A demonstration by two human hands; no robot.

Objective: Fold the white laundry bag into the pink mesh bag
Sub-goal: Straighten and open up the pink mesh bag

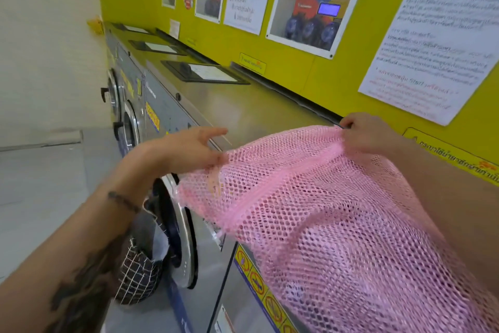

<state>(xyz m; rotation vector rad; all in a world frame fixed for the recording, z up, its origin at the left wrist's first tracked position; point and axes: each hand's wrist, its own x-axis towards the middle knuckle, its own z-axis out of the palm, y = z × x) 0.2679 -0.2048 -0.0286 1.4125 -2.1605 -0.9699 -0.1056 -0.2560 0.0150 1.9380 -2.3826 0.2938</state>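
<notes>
A pink mesh bag [318, 214] hangs stretched between both hands over the front edge of the steel washer top [243, 106]. My left hand [194, 149] pinches its left corner with thumb and lower fingers, while the index finger points out. My right hand [364, 133] grips the bag's top seam at the far right, close to the yellow wall. Pale fabric shows dimly through the mesh low down; I cannot tell whether that is the white laundry bag.
A row of front-loading washers [129, 127] runs away to the left below the steel top. Under my left forearm a dark checked cloth bag [137, 273] hangs by an open washer door [183, 227]. Posters [432, 35] cover the yellow wall.
</notes>
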